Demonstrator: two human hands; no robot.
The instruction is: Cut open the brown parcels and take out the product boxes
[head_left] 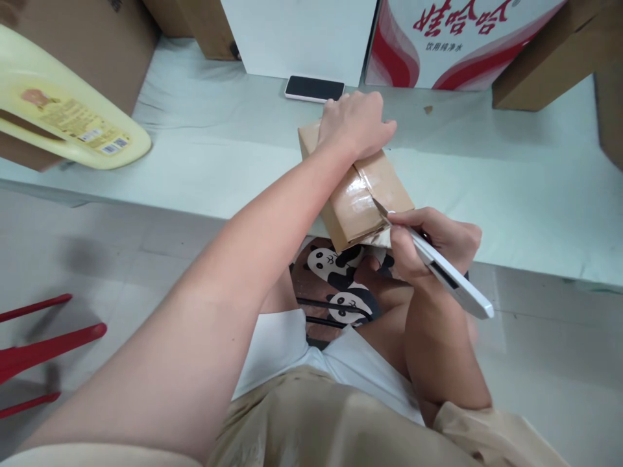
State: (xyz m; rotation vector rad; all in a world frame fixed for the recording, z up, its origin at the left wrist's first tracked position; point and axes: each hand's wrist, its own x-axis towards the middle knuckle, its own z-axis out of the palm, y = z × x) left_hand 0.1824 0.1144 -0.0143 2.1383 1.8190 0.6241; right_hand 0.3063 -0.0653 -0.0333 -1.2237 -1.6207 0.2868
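A small brown cardboard box (343, 211) with clear tape along its top seam sits at the table's front edge, its near end slightly overhanging. My left hand (357, 123) lies across the far part of the box with its fingers curled, holding it down; the fingertips are hidden. In my right hand (433, 240) is a white utility knife (460, 288), the thumb and fingers closed round its handle. Its bare blade points up and left, the tip touching the taped top near the seam.
Behind the box lies a phone (314, 89), before a white panel (302, 32) and a red-and-white carton (452, 45). A yellow jug (68, 110) stands at the left, near brown cartons (111, 45). Red stool legs (53, 347) show on the floor.
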